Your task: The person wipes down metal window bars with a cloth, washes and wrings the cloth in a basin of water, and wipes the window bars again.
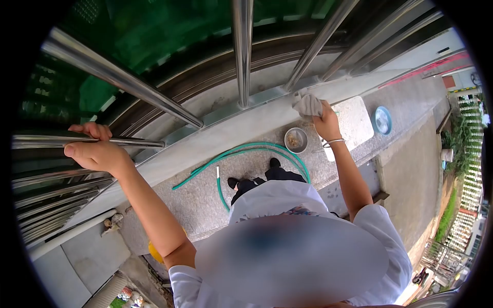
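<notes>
My left hand (100, 153) is wrapped round a shiny metal bar (41, 141) of the window grille, at the left. In my right hand (327, 123), a crumpled grey cloth (308, 105) is bunched up against or just beside the flat metal bottom rail (221, 117) of the grille. Below that rail runs a pale wall ledge (251, 123). A thin bracelet (335, 141) circles my right wrist. Behind the upright bars (242, 56) lies dark green glass (169, 31).
On the concrete floor by my feet, a green hose (241, 149) lies in a loop. Past it stand a metal bowl (296, 140) with something brownish inside, a white board or tabletop (357, 115) and a blue basin (381, 120). A white balustrade (466, 133) runs along the far right.
</notes>
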